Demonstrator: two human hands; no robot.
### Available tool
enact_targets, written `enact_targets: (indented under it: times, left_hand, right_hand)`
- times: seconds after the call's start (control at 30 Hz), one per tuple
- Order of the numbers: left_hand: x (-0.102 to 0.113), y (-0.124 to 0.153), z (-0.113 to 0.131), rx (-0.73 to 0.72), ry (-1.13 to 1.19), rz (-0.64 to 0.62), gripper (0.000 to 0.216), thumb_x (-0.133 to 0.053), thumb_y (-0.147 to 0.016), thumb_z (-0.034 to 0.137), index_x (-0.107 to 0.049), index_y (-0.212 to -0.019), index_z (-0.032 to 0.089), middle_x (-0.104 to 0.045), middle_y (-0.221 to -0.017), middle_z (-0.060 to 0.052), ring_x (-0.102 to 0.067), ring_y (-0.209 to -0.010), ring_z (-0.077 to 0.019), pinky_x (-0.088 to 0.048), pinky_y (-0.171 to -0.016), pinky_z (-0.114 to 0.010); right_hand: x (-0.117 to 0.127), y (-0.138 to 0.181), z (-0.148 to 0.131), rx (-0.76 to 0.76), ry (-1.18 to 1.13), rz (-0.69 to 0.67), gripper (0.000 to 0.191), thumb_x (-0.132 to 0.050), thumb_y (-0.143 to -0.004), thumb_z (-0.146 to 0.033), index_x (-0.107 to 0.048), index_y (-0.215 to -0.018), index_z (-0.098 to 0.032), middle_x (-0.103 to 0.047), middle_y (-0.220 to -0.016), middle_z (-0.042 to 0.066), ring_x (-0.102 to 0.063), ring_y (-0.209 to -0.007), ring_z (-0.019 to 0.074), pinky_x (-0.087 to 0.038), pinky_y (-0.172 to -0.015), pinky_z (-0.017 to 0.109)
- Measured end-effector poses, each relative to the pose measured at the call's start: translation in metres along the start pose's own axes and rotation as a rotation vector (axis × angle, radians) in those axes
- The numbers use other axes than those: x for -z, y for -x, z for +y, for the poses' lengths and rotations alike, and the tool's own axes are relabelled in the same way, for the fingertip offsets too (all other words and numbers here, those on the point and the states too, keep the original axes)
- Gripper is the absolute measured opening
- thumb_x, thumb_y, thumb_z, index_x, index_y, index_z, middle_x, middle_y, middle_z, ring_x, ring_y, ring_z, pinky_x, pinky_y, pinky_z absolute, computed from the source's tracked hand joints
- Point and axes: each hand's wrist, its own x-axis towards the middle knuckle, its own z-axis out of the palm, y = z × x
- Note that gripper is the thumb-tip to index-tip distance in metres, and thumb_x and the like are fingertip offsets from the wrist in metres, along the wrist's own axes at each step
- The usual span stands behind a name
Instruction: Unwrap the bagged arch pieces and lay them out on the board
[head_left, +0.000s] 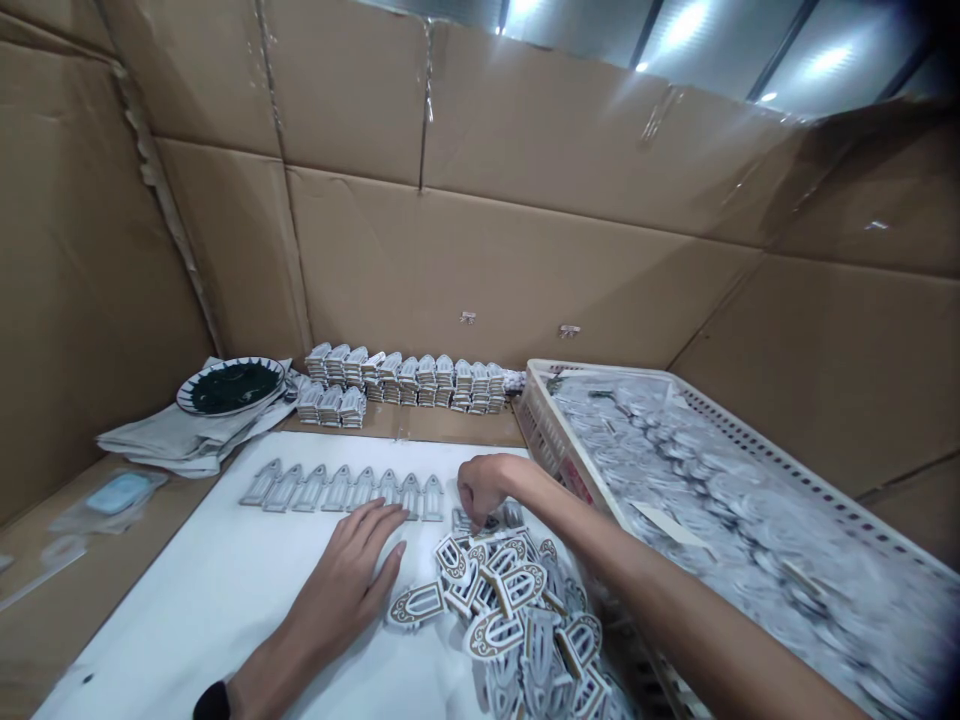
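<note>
My left hand lies flat on the white sheet, fingers stretched out and together, tips near a row of several arch-shaped flat pieces laid side by side. My right hand is curled, fingers pinched down onto a piece at the right end of that row, at the top of a loose heap of the same arch-shaped pieces. What the pinch holds is too small to name. A dark band sits on my left wrist.
Stacks of the same pieces line the back cardboard wall. A white perforated crate full of pieces stands at the right. A dark plate rests on folded cloth at the left. Cardboard walls enclose the bench.
</note>
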Motion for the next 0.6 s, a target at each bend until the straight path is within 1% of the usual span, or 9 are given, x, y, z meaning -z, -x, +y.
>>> enact_targets:
  times: [0.07, 0.13, 0.2, 0.33, 0.47, 0.53, 0.6]
  left_hand:
    - [0.0, 0.0, 0.0, 0.008, 0.01, -0.001, 0.038, -0.048, -0.11, 0.031, -0.056, -0.146, 0.023, -0.067, -0.144, -0.006, -0.055, -0.14, -0.0268, -0.052, -0.114, -0.048]
    - [0.0, 0.0, 0.0, 0.012, 0.02, -0.006, 0.037, -0.048, -0.11, 0.031, -0.056, -0.146, 0.023, -0.067, -0.144, -0.006, -0.056, -0.14, -0.027, -0.051, -0.114, -0.048]
    - [0.0, 0.0, 0.0, 0.014, 0.028, -0.008, 0.037, -0.048, -0.11, 0.031, -0.056, -0.145, 0.023, -0.067, -0.143, -0.007, -0.056, -0.139, -0.0269, -0.051, -0.114, -0.048]
    - [0.0, 0.0, 0.0, 0.02, 0.044, -0.001, 0.036, -0.048, -0.11, 0.032, -0.057, -0.144, 0.024, -0.068, -0.141, -0.007, -0.057, -0.137, -0.0269, -0.051, -0.113, -0.047]
    - [0.0, 0.0, -0.001, 0.014, 0.049, 0.01, 0.036, -0.049, -0.11, 0.03, -0.055, -0.144, 0.024, -0.069, -0.139, -0.006, -0.058, -0.135, -0.0266, -0.052, -0.112, -0.048]
    - [-0.001, 0.0, -0.001, 0.008, 0.049, 0.017, 0.035, -0.05, -0.11, 0.029, -0.055, -0.144, 0.024, -0.069, -0.138, -0.006, -0.058, -0.135, -0.0266, -0.052, -0.112, -0.048]
    - [-0.001, 0.0, -0.001, 0.004, 0.049, 0.024, 0.034, -0.05, -0.109, 0.029, -0.055, -0.143, 0.024, -0.07, -0.137, -0.006, -0.059, -0.135, -0.0269, -0.052, -0.111, -0.049]
  right_hand:
    - [0.0, 0.002, 0.002, -0.023, 0.018, 0.02, 0.024, -0.096, -0.048, -0.023, -0.075, -0.058, -0.021, -0.075, -0.064, 0.004, -0.073, -0.07, 0.027, -0.053, -0.068, 0.033]
    - [0.0, 0.002, 0.003, -0.049, 0.048, 0.048, 0.028, -0.098, -0.044, -0.021, -0.077, -0.063, -0.02, -0.078, -0.072, 0.006, -0.075, -0.077, 0.0294, -0.054, -0.07, 0.034]
    - [-0.001, 0.002, 0.002, -0.051, 0.062, 0.048, 0.033, -0.099, -0.043, -0.021, -0.08, -0.07, -0.02, -0.081, -0.082, 0.009, -0.077, -0.082, 0.0305, -0.055, -0.071, 0.033]
    - [0.001, 0.001, -0.001, -0.034, 0.14, -0.025, 0.038, -0.098, -0.055, -0.029, -0.084, -0.089, -0.016, -0.083, -0.099, 0.013, -0.078, -0.086, 0.0313, -0.056, -0.071, 0.033]
    - [0.005, -0.002, 0.002, -0.037, 0.153, -0.106, 0.043, -0.093, -0.063, -0.031, -0.083, -0.1, -0.014, -0.083, -0.106, 0.013, -0.077, -0.091, 0.0305, -0.055, -0.07, 0.031]
    - [0.007, -0.002, 0.006, -0.028, 0.112, -0.092, 0.043, -0.09, -0.066, -0.03, -0.082, -0.105, -0.015, -0.082, -0.108, 0.012, -0.077, -0.092, 0.0294, -0.053, -0.066, 0.03]
    - [0.009, -0.001, 0.011, -0.011, 0.06, -0.038, 0.047, -0.084, -0.069, -0.029, -0.079, -0.114, -0.018, -0.082, -0.11, 0.009, -0.076, -0.091, 0.0269, -0.052, -0.063, 0.027]
